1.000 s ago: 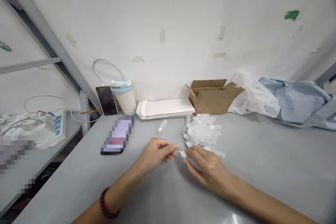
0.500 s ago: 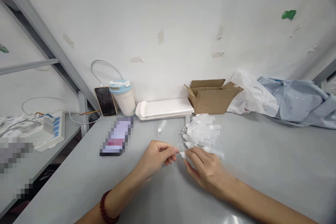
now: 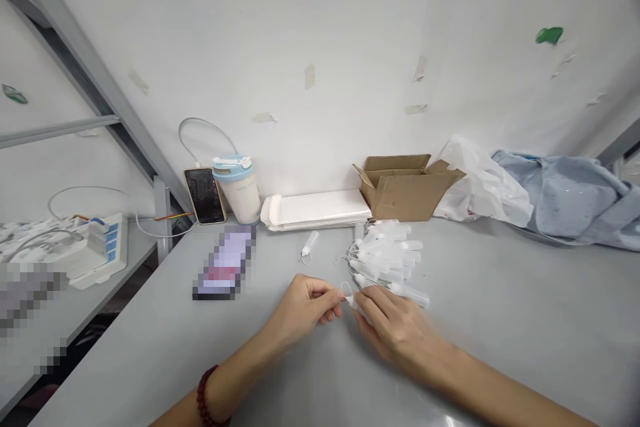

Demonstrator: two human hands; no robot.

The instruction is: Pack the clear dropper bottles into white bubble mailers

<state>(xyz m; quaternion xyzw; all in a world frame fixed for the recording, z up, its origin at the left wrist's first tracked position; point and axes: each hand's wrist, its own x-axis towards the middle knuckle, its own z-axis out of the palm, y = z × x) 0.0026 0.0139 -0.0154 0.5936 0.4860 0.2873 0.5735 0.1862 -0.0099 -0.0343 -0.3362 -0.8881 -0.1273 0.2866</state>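
My right hand is closed around a small white tube, whose pointed cap and thin looped cord stick out to the left; the fingers hide the tube's body. Thumb and forefinger of my left hand pinch at the tip of the cap, where the cord meets it; exactly what lies between them is too small to make out. Just behind my right hand lies a pile of similar translucent white tubes with cords. One single tube with its cord rests apart, left of the pile.
Along the wall stand a propped phone, a blue-lidded cup, a stack of flat white boxes, an open cardboard box, a white plastic bag and blue cloth. A blurred phone lies at left.
The whole view has shifted slightly downward and right in the picture. Both hands keep nearly the same hold, with my left fingertips still at the tube's tip.
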